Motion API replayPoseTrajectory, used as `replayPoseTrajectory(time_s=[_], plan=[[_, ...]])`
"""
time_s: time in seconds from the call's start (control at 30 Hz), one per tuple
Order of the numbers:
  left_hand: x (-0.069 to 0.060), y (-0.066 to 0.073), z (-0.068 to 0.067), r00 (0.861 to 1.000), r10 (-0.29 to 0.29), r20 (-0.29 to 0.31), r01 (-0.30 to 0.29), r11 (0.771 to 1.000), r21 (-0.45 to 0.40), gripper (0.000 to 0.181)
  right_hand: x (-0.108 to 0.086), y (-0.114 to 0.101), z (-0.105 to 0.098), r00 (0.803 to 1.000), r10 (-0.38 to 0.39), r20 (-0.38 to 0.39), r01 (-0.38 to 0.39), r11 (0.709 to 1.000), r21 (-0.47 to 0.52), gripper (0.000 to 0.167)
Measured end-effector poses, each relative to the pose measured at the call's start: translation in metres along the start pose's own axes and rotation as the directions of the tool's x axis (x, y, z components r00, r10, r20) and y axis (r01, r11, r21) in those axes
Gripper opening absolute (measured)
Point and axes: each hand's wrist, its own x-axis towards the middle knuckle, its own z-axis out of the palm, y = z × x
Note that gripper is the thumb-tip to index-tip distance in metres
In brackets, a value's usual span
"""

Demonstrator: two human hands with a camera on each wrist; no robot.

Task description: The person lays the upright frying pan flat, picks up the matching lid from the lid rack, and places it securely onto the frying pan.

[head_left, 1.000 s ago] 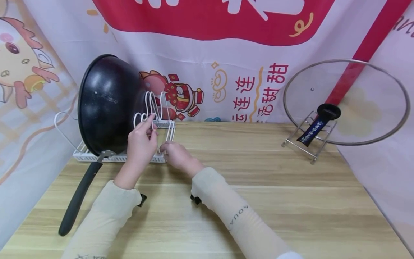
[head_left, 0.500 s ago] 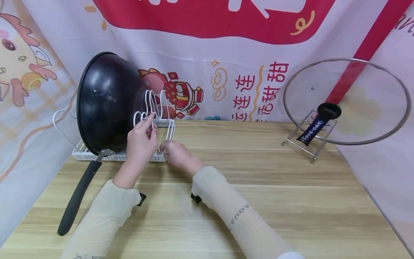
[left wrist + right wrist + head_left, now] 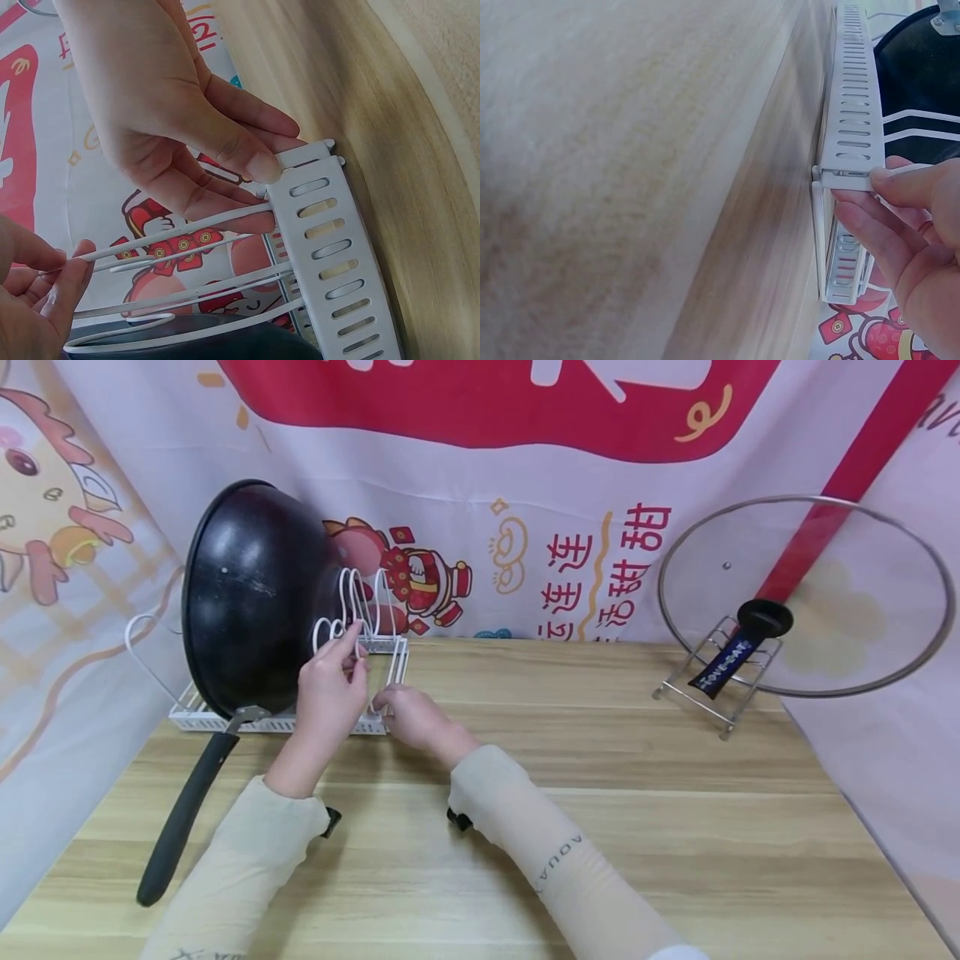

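A black wok (image 3: 255,597) stands on its side in a white slotted pan rack (image 3: 202,723), its long handle (image 3: 183,818) pointing toward me. Between thumb and fingers my left hand (image 3: 328,697) pinches the upper part of a white wire divider (image 3: 180,230), right of the wok. Lower down, my right hand (image 3: 416,718) holds the rack's front right corner. In the right wrist view, the right thumb and fingers (image 3: 885,229) pinch the end of the slotted rail (image 3: 853,135) near the divider's foot. Other wire dividers (image 3: 384,602) rise behind the left hand.
A large glass lid (image 3: 847,602) with a black knob (image 3: 763,618) leans in a small metal wire stand (image 3: 712,714) at the right back. Wood-grain table (image 3: 600,843) lies beneath everything. Printed cloth (image 3: 525,477) hangs close behind the rack.
The hands keep their holds on the divider and rack corner. The view shifts slightly; the wok, rack and lid otherwise look the same.
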Motion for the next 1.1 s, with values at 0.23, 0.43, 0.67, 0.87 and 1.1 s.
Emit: replayPoseTrajectory(time_s=[0.23, 0.43, 0.67, 0.87, 1.1], plan=[[0.0007, -0.0012, 0.0001, 1.000, -0.002, 0.001, 0.002, 1.000, 0.001, 0.045, 0.0012, 0.0013, 0.0004, 1.000, -0.002, 0.008, 0.002, 1.000, -0.013, 0.027], [0.0009, -0.0009, -0.0018, 1.000, -0.006, -0.003, 0.006, 1.000, -0.002, 0.045, 0.0023, 0.0000, 0.0004, 1.000, 0.000, 0.021, 0.001, 1.000, -0.030, 0.027], [0.0013, -0.0016, -0.0011, 1.000, -0.017, 0.012, 0.017, 1.000, -0.013, 0.046, 0.0022, 0.0007, -0.0013, 0.999, -0.018, 0.035, 0.020, 0.997, -0.069, 0.027], [0.0010, -0.0012, -0.0015, 1.000, -0.022, 0.012, 0.022, 1.000, -0.012, 0.046, 0.0026, 0.0012, -0.0016, 0.998, -0.022, 0.051, 0.026, 0.997, -0.072, 0.026], [0.0019, -0.0005, -0.0022, 1.000, -0.012, 0.010, 0.012, 1.000, -0.007, 0.045, 0.0034, 0.0026, -0.0015, 0.999, -0.037, 0.035, 0.040, 0.994, -0.098, 0.025]])
